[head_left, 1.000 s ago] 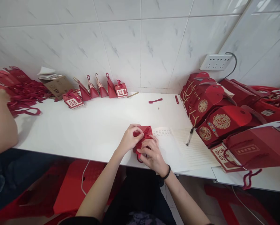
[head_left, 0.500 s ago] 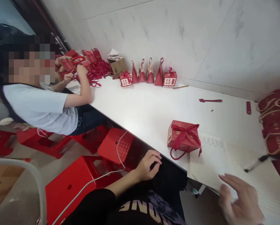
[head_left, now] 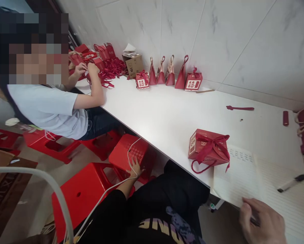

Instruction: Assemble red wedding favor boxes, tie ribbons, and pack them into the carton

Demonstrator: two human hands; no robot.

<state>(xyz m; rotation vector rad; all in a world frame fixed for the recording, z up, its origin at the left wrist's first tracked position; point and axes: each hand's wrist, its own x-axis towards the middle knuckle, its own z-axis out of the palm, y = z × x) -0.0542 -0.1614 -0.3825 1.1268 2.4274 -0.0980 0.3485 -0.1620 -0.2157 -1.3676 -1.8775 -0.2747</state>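
Note:
My left hand [head_left: 135, 168] lies with spread fingers on the edge of a red plastic stool [head_left: 131, 149], next to a white cable running over it. At the lower right, my right hand [head_left: 264, 222] is curled, thumb toward fingers, over the near edge of an open lined notebook [head_left: 237, 183]. A dark patch shows inside its grip, and I cannot make out what it is. Left of the notebook's written lines stands a red gift box [head_left: 209, 149] with a ribbon bow and a cord handle. A black-capped pen [head_left: 291, 183] rests on the right page.
Along the wall stand small red boxes [head_left: 193, 81] and several cone-shaped red bags [head_left: 181, 76]. A co-worker [head_left: 47, 108] sits at the left, hands at a red pile [head_left: 111, 69]. A second stool [head_left: 78, 189] and a curved pale tube [head_left: 40, 173] are at lower left.
My left hand has moved left and down from the table edge onto the stool, its fingers spreading. My right hand has curled more tightly. The view has shifted slightly.

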